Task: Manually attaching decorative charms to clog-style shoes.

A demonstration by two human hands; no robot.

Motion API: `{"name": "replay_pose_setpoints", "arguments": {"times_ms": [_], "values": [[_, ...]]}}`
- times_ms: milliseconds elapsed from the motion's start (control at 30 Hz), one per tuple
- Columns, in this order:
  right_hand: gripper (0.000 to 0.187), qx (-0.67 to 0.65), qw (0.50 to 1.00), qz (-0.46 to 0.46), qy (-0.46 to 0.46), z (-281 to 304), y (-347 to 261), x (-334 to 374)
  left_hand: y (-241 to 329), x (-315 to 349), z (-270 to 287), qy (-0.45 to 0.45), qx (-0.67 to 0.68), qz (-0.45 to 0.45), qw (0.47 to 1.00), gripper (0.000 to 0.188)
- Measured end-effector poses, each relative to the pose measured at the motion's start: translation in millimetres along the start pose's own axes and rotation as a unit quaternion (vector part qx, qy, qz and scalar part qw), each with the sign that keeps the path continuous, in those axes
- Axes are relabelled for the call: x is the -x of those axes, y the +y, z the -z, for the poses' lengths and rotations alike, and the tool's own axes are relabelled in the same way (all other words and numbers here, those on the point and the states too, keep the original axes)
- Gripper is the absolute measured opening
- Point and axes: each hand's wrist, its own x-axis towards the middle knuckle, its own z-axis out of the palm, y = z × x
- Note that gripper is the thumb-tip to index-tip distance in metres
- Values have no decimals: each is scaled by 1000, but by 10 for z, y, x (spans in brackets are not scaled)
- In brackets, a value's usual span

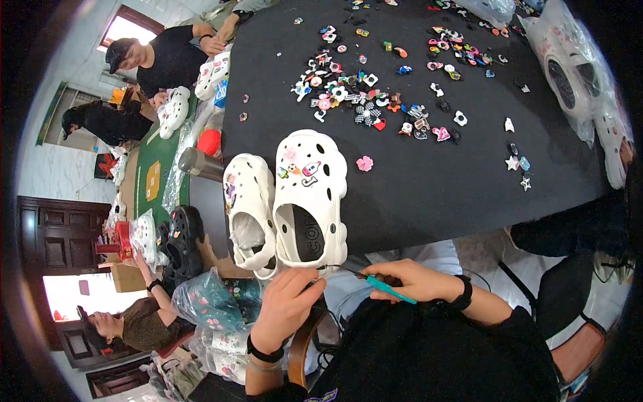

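Two white clogs stand side by side at the near edge of the black table: the right one [311, 194] carries several small charms on its toe, and the left one [249, 208] has clear plastic inside it. My left hand [289, 305] is at the heel of these clogs, its fingers bent together; what they pinch, if anything, is hidden. In my right hand [415, 281] is a teal-handled tool [388, 289], its dark tip pointing toward my left fingers. The tool's exact kind is not clear. A pink flower charm [364, 163] lies right of the clogs.
Loose shoe charms [341, 94] are scattered over the black table [415, 194]. Bagged white clogs [569, 80] lie at the far right. A metal flask [199, 163] and black clogs [183, 241] are at the left. Several other people work around the tables.
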Motion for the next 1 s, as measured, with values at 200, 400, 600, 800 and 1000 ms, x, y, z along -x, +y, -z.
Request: {"name": "replay_pose_setpoints", "arguments": {"times_ms": [200, 400, 600, 800, 1000], "values": [[51, 52, 994, 78, 50, -16, 25, -2, -16, -10, 34, -6, 23, -7, 1000, 26], [51, 49, 999, 5, -2, -28, -29, 100, -24, 60, 39, -25, 65, -17, 997, 24], [46, -88, 992, -71, 59, 107, -129, 304, -115, 826, 20, 14, 185, 126, 975, 13], [48, -58, 971, 29, 231, 417, -144, 509, -252, 2567, -738, 31, 294, 476, 828, 8], [47, 42, 925, 15, 378, 661, -284, 545, 472, 4180, -2469, 65, 500, 682, 530, 23]]}}
